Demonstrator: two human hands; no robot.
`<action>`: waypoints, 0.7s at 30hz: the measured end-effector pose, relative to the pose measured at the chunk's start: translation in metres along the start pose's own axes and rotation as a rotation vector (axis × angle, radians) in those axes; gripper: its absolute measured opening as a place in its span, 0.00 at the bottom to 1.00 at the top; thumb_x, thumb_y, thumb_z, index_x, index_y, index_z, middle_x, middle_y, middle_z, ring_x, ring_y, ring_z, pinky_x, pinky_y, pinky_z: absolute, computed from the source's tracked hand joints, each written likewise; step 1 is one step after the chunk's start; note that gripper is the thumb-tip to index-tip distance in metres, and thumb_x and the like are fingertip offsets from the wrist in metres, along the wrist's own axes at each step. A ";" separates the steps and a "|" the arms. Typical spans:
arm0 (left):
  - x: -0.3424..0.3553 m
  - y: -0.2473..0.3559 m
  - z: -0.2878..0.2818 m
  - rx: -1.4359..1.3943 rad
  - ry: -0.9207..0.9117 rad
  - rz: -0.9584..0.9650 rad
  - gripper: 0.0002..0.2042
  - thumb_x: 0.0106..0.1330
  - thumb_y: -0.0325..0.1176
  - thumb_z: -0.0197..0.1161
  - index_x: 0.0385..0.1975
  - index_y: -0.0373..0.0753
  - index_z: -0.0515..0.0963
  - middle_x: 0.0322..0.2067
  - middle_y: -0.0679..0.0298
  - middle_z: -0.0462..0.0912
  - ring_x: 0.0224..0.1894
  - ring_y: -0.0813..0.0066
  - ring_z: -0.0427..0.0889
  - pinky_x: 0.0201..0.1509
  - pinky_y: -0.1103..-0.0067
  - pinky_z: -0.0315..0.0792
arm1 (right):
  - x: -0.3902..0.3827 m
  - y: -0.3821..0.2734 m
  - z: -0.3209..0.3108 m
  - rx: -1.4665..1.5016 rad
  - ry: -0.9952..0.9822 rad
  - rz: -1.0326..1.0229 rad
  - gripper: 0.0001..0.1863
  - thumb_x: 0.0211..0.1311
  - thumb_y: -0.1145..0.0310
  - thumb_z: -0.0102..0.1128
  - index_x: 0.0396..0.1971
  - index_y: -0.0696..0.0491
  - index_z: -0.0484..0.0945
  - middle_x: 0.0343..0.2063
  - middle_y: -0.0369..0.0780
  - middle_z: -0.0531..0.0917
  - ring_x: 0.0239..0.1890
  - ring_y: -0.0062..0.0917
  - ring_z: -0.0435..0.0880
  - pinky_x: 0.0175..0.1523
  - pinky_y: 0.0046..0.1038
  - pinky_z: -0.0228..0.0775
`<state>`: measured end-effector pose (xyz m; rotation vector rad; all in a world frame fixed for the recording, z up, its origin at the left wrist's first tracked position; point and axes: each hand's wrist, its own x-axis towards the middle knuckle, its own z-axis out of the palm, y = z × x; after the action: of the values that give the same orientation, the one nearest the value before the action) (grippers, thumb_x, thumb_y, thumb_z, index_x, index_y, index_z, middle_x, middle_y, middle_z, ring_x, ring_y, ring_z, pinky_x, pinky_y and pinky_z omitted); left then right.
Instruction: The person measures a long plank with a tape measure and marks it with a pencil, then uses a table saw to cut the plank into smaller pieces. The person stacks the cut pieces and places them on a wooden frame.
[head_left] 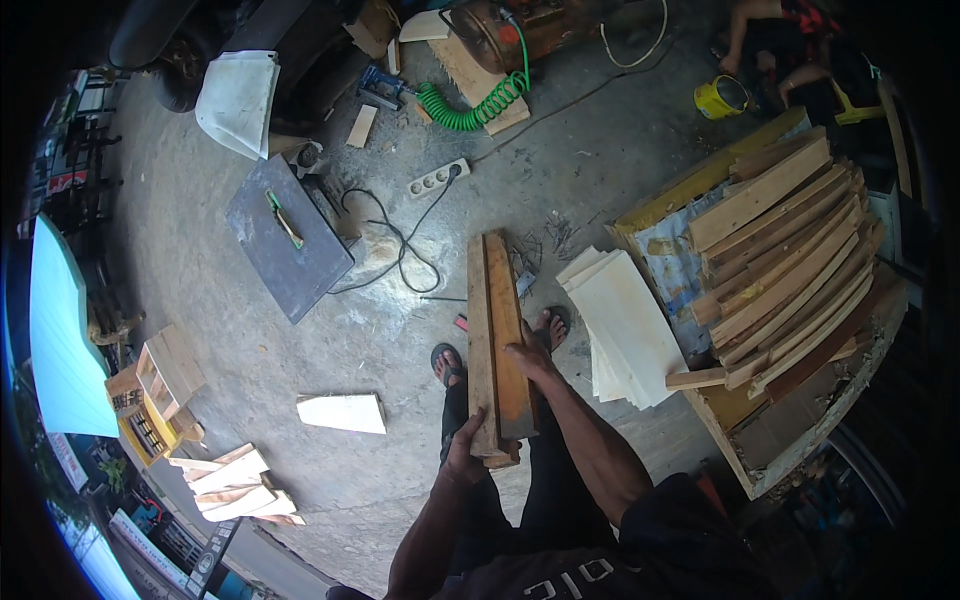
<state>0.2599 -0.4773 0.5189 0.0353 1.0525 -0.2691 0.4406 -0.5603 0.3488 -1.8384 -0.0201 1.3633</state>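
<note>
Two long wooden planks (483,350), side by side and pointing away from me, are held over my feet. My left hand (464,452) is closed round their near left end. Farther up, my right hand (532,356) grips the right-hand plank's outer edge, its thumb lying on the wood. The fingers under the wood are hidden. To the right of the planks, a fanned stack of pale thin boards (625,325) lies against a low wooden frame (722,440). On that frame rests a heap of several rough wooden planks (785,255).
A power strip (438,178) with a black cord (402,245) lies ahead, near a dark square board (288,240). Beyond are a nail gun (380,88) and a coiled green hose (475,112). Cut wood (240,485) lies at left. Another person (790,40) is near a yellow bucket (720,98).
</note>
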 end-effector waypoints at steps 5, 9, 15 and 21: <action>-0.009 0.014 -0.007 -0.025 -0.086 0.060 0.37 0.73 0.61 0.54 0.66 0.32 0.65 0.52 0.48 0.80 0.49 0.54 0.86 0.51 0.58 0.82 | -0.002 -0.012 0.009 -0.076 0.013 0.074 0.42 0.55 0.62 0.65 0.71 0.57 0.64 0.59 0.56 0.78 0.62 0.45 0.79 0.64 0.36 0.70; -0.008 0.021 -0.017 -0.092 -0.083 0.049 0.35 0.74 0.59 0.54 0.70 0.37 0.61 0.58 0.48 0.76 0.55 0.51 0.82 0.50 0.52 0.81 | -0.024 -0.044 0.010 -0.217 0.007 0.122 0.47 0.54 0.59 0.65 0.75 0.56 0.58 0.70 0.60 0.64 0.70 0.48 0.70 0.70 0.37 0.64; -0.012 0.014 -0.035 -0.084 -0.102 0.032 0.37 0.73 0.61 0.55 0.72 0.39 0.59 0.60 0.48 0.74 0.57 0.49 0.80 0.51 0.49 0.81 | -0.037 -0.036 0.020 -0.251 0.009 0.166 0.55 0.55 0.57 0.66 0.79 0.52 0.43 0.74 0.62 0.56 0.73 0.50 0.65 0.72 0.37 0.61; -0.016 0.002 -0.051 -0.130 -0.063 0.020 0.37 0.73 0.60 0.56 0.72 0.40 0.59 0.61 0.49 0.74 0.58 0.49 0.80 0.54 0.49 0.79 | -0.053 -0.044 0.031 -0.282 0.004 0.232 0.51 0.58 0.58 0.64 0.78 0.54 0.48 0.70 0.58 0.65 0.71 0.49 0.68 0.71 0.38 0.63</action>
<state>0.2099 -0.4643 0.5069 -0.0789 1.0049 -0.1822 0.4130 -0.5372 0.4150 -2.1312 0.0037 1.5819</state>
